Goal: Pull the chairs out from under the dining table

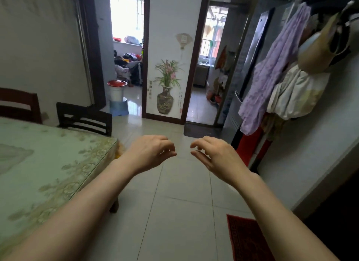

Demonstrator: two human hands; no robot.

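The dining table (64, 163), covered by a pale floral cloth, fills the left side. A dark slatted chair (84, 119) is tucked in at the table's far end, only its backrest showing. A reddish-brown chair (19, 104) stands at the far left by the wall. My left hand (151, 152) hovers over the floor just right of the table's corner, fingers loosely curled, holding nothing. My right hand (211, 153) floats beside it, fingers also loosely curled and apart, holding nothing. Neither hand touches a chair.
A red mat (246, 239) lies on the tiled floor at lower right. Hanging clothes (272, 70) and a white counter (318, 153) line the right side. A white bucket on a blue stool (117, 99) stands by the left doorway. A dark doormat (200, 130) lies at the right doorway.
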